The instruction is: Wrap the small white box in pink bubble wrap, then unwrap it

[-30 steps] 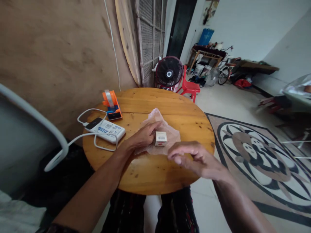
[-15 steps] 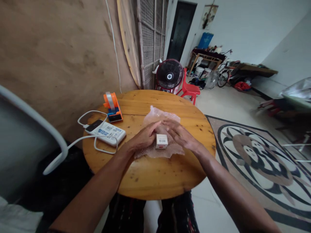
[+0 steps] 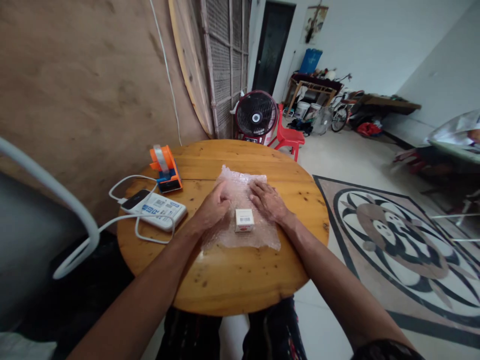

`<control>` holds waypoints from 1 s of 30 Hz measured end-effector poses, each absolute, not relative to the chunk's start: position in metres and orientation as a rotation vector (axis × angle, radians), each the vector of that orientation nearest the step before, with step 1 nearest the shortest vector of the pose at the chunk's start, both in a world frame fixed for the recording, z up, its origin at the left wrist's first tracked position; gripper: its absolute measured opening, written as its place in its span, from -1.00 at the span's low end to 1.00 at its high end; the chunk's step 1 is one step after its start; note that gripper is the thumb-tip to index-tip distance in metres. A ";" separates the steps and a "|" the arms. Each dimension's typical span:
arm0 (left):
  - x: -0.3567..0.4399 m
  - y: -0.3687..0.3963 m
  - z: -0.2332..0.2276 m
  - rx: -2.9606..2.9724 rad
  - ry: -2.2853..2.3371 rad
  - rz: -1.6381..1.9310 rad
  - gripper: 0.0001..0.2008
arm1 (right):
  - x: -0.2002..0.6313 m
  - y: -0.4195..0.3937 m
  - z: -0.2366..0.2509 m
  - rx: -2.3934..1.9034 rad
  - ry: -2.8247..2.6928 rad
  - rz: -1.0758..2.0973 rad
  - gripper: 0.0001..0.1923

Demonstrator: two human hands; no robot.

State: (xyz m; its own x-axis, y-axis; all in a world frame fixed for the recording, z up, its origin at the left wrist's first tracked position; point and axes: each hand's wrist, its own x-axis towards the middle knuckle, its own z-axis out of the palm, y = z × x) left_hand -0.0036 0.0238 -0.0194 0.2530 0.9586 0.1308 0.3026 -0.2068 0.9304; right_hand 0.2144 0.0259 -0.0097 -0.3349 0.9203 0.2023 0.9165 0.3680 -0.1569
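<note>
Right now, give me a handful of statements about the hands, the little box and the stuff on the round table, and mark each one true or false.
1. Both hands press flat on the bubble wrap. True: left hand and right hand lie on it, either side of the small box.
2. The small box sits directly on bare wood. False: it sits on the bubble wrap.
3. The tape dispenser is orange. True.
4. The right hand holds the power bank. False: it lies untouched by the left edge of the table, with a white cable around it.
</note>
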 end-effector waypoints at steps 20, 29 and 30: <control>-0.003 0.018 -0.018 2.189 1.137 0.875 -0.56 | 0.206 0.012 0.004 -1.272 -2.548 -0.142 -0.72; -0.004 0.017 -0.020 1.991 1.079 0.902 -0.33 | 0.208 0.013 -0.002 -1.462 -2.475 0.006 -0.64; -0.004 0.018 -0.020 1.931 1.057 0.929 -0.31 | 0.210 0.013 -0.001 -1.424 -2.450 0.079 -0.64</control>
